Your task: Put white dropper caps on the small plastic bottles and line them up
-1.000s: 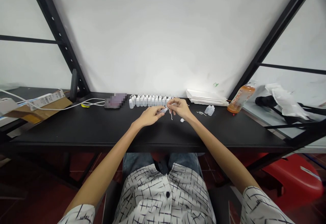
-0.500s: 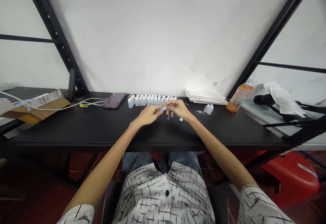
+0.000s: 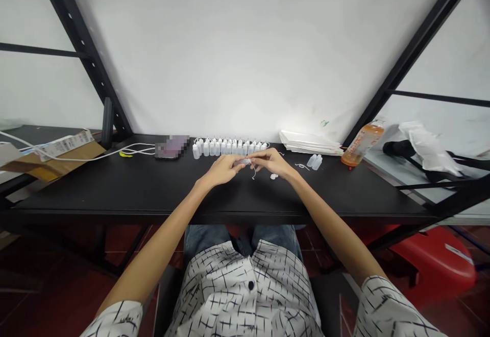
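My left hand (image 3: 224, 170) is closed around a small translucent plastic bottle (image 3: 241, 162), which lies sideways with its neck towards the right. My right hand (image 3: 271, 162) pinches at the bottle's neck end, on a thin white string (image 3: 253, 174) whose loose end dangles below the fingers. The fingertips partly hide the neck. Just behind both hands stand rows of similar small bottles (image 3: 206, 148) with white tops, upright. Small white caps (image 3: 274, 176) lie on the black table (image 3: 153, 189) below my right hand.
To the right are two small bottles without caps (image 3: 314, 162), loose white string (image 3: 301, 166), a stack of white sheets (image 3: 310, 143) and an orange drink bottle (image 3: 362, 144). On the left lie a phone (image 3: 171, 148), a white cable (image 3: 133, 149) and a cardboard box (image 3: 57, 161).
The bottle in my left hand now lies flatter, and the hands stay close together at its neck. The view has shifted slightly.
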`<state>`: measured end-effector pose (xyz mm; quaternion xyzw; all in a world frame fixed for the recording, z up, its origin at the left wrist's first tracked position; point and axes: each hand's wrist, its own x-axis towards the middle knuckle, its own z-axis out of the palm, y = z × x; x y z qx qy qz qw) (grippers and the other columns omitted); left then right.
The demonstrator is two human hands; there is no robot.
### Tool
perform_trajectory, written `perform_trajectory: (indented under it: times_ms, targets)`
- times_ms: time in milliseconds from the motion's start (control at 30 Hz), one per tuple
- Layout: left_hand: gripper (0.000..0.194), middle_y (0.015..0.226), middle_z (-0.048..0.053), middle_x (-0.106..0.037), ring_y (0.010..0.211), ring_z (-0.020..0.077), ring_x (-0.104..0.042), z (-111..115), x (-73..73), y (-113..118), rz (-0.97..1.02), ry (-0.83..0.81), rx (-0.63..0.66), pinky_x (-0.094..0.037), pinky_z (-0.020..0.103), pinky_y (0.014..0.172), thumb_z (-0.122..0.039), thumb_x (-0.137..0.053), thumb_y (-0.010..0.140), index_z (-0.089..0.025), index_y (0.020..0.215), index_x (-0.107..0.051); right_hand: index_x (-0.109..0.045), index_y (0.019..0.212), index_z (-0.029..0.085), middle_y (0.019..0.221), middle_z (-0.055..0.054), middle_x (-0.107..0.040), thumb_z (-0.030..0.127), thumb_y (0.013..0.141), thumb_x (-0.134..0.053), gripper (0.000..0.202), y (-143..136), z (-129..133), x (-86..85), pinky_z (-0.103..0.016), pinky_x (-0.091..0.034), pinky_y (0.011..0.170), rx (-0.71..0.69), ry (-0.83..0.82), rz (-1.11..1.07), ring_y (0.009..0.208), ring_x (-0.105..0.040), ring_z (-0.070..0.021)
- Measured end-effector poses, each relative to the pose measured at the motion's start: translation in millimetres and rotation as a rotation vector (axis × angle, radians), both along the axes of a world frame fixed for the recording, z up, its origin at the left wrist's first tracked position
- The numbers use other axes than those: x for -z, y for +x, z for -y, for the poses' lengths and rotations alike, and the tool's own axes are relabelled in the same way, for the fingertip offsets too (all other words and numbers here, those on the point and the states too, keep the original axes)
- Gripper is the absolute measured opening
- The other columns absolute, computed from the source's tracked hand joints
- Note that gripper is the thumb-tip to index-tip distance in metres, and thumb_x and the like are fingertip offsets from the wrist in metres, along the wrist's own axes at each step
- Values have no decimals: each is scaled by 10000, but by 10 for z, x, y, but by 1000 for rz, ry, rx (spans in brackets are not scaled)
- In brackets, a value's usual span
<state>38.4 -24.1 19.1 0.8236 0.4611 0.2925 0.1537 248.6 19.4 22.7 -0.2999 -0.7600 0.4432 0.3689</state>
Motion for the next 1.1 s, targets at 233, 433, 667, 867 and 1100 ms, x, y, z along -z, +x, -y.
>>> perform_trajectory:
  times_ms: [233, 433, 667, 867, 1100]
  targets:
    - [395, 769, 16, -705, 716, 189, -607, -29, 27, -1, -17, 48, -17, -440, 293, 713, -414, -488, 945, -193, 1188, -707, -810, 856, 159, 729, -43, -710, 403, 713, -765, 286, 9, 2, -21, -275, -562, 583, 53, 92, -17, 583, -628, -124]
    - [380, 850, 44, -711, 760, 198, -605, -7, 11, 12, -56, 61, -23, -438, 289, 703, -383, -479, 952, -189, 1184, -709, -805, 893, 139, 718, -64, -724, 437, 699, -785, 356, 12, 44, -48, -264, -540, 536, 45, 69, 32, 614, -648, -155]
    - [369, 806, 31, -698, 731, 186, -601, 10, 1, 28, -10, 51, 5, -444, 283, 719, -385, -479, 962, -200, 1171, -721, -796, 941, 133, 653, -52, -697, 442, 717, -772, 382, 17, 74, -64, -215, -440, 433, 79, 137, 97, 617, -647, -173]
    - [355, 901, 39, -728, 820, 206, -633, 43, -19, 70, -53, 79, -14, -446, 285, 736, -358, -508, 953, -217, 1209, -709, -794, 914, 133, 665, -58, -710, 447, 714, -769, 373, 51, 88, -83, -219, -454, 442, 68, 142, 114, 635, -665, -184]
    - [307, 1024, 53, -727, 917, 226, -648, 55, -6, 91, -114, 170, -19, -459, 317, 807, -282, -504, 957, -223, 1164, -723, -793, 909, 142, 699, -61, -726, 416, 695, -782, 349, 85, 62, -63, -225, -475, 454, 58, 115, 88, 653, -676, -188]
